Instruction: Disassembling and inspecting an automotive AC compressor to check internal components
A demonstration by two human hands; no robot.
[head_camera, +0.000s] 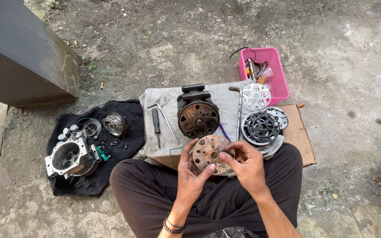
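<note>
Both hands on the rusty clutch hub plate (211, 153), held up over the lap at the near edge of the cloth-covered block (225, 99). Left hand (189, 172) cups the plate from below-left, thumb across its lower face, fingers curled round the rim. Right hand (247, 164) is closed on the right edge, thumb and forefinger pinching near the centre boss. The plate's right part is hidden by the right fingers.

On the block just behind the plate: compressor body with rusty pulley (198, 117), upright, face toward camera, near the plate but not touching. Left of it a black-handled screwdriver (156, 123) and a bent metal rod (167, 121), lying side by side. Right of it an L-shaped wrench (239, 110), and a purple thin tool (224, 131) partly under the plate.

Right edge of the block: black valve plate disc (260, 128), a white disc (256, 95) behind it, a grey disc (278, 115) beside it, overlapping. Pink plastic basket (270, 70) with small tools behind, cardboard sheet (300, 132) under the right side.

Left, well apart: black cloth (84, 183) on the ground carrying an aluminium cylinder housing (70, 157), a round swash plate part (114, 124), loose pistons and screws. Concrete pillar (20, 53) far left.
</note>
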